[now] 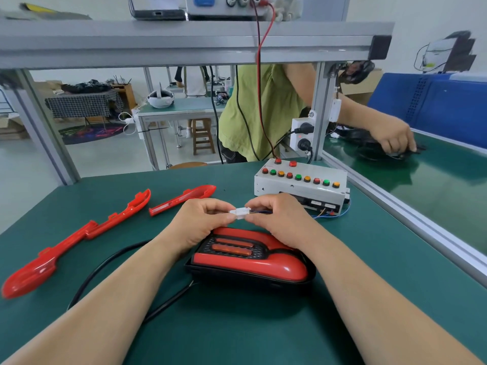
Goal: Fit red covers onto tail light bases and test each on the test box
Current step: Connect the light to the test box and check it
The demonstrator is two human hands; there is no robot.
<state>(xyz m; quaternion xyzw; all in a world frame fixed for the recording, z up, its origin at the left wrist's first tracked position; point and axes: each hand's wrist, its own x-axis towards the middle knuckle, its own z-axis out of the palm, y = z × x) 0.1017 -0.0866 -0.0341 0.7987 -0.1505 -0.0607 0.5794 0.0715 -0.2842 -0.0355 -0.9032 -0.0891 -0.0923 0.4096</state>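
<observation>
Left grip (200, 222) pinches one half of the white connector (240, 213) between thumb and fingertips. Right grip (276, 219) pinches the mating half, fingers curled, with thin wires (324, 216) running off right to the test box (300, 185). The halves meet at frame centre; whether they are fully seated cannot be told. Both are held raised just above the tail light (250, 255), probably to line the plug up square. The tail light lies on the bench (237, 325) directly under the hands, red cover on black base, lamp face up so any lit segment would show. Its black cable (105, 267) loops toward lower left. The test box sits just beyond, buttons facing the person. A long red cover (79, 241) and a short red cover (184, 197) lie at left, well apart from the work, likely queued.
</observation>
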